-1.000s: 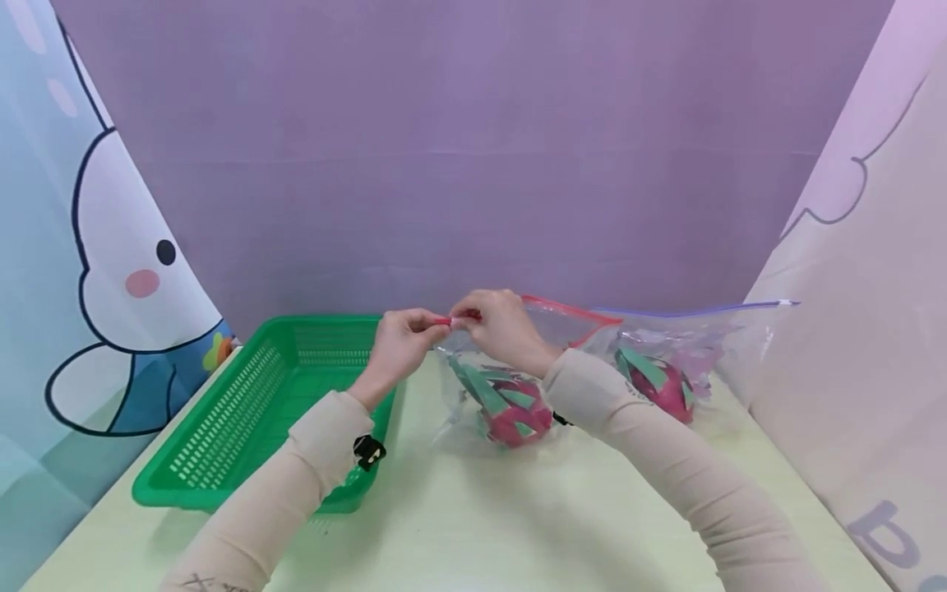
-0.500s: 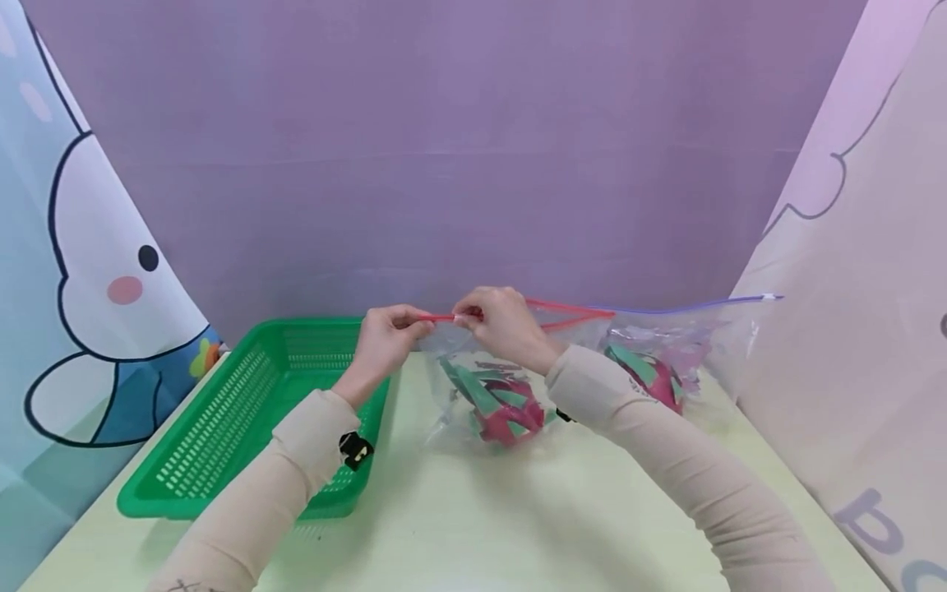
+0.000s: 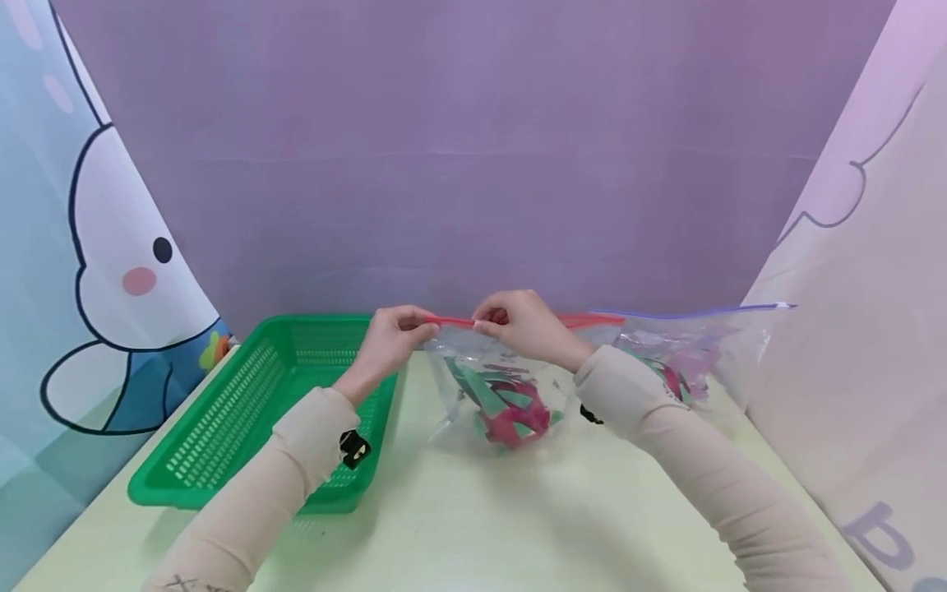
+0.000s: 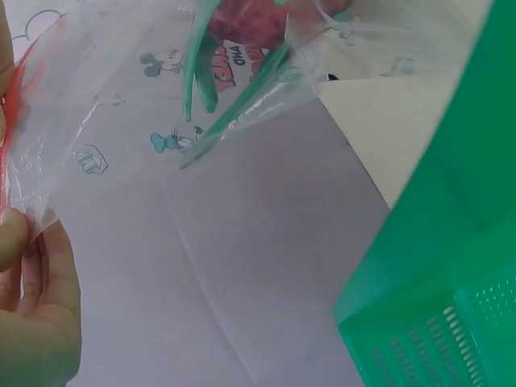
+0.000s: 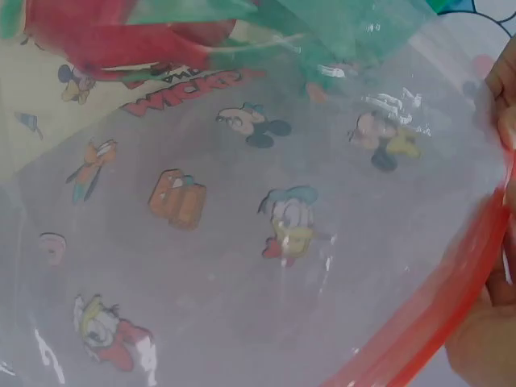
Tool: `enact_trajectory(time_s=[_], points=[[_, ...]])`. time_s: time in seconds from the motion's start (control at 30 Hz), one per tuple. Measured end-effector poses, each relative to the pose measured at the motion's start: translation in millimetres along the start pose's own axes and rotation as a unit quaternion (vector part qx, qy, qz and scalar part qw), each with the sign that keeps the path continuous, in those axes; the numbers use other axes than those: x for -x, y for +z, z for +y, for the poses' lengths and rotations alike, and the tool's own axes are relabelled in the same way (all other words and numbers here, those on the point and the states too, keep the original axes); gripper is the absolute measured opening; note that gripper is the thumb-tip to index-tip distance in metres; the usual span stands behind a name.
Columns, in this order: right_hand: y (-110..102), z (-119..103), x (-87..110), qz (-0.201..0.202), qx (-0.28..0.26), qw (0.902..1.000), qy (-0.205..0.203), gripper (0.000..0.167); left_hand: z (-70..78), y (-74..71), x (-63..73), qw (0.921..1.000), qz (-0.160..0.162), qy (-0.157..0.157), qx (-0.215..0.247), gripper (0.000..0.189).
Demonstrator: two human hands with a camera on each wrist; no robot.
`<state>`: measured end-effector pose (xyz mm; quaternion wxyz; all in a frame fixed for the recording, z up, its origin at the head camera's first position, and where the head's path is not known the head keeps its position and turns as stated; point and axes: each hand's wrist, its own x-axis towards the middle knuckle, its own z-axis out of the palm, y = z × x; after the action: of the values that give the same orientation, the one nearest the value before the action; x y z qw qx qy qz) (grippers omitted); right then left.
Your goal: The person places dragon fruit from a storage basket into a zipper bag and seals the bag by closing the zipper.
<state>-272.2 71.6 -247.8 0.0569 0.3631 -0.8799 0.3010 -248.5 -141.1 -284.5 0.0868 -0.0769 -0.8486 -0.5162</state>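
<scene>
My left hand (image 3: 390,341) pinches the left end of the red zip (image 3: 453,321) on a clear zip bag (image 3: 444,411). Farther right along the same strip, my right hand (image 3: 527,329) pinches the zip at a small white slider. Inside the bag lies a dragon fruit (image 3: 510,421), pink-red with green scales. In the right wrist view, cartoon prints cover the bag's film (image 5: 193,266), and the red strip runs into the fingers. The left wrist view has the bag's corner between thumb and fingers (image 4: 52,274).
A green plastic basket (image 3: 296,395) stands left of the bag, partly behind my left forearm. At the right sits a second clear bag (image 3: 743,349) with a blue zip (image 3: 695,312) and another dragon fruit (image 3: 672,380) inside. A purple curtain (image 3: 473,156) hangs behind the table.
My right hand has slid rightward along the red zip, away from my left hand, which still pinches the end. The strip's two edges right of it, spread apart before, now lie close together.
</scene>
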Motion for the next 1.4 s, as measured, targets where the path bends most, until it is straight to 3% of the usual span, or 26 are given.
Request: enact_trajectory(time_s=[0.17,0.37,0.67,0.93,1.4], points=[[-2.7,1.8,-1.9,-0.038,-0.018,0.9990,-0.018,0.018,8.2,-0.5,1.2,0.9974,-0.008,0.042,-0.057,0.017],[2.7,3.5,-5.7,-0.012,-0.018,0.9995,-0.022,0.014,16.0,3.2,0.0,0.9870,0.001,0.081,-0.138,0.015],[10.0,5.3,-7.1,0.006,-0.101,0.9928,0.064,0.007,7.6,3.9,-7.7,0.9909,0.010,0.088,-0.102,0.009],[13.0,8.8,-10.5,0.029,-0.160,0.9783,0.128,0.005,4.7,1.3,-14.0,0.9947,-0.010,0.053,-0.088,0.009],[13.3,11.4,-1.9,0.037,-0.176,0.9726,0.147,0.006,1.6,0.5,-9.7,0.9955,-0.021,0.040,-0.083,0.009]])
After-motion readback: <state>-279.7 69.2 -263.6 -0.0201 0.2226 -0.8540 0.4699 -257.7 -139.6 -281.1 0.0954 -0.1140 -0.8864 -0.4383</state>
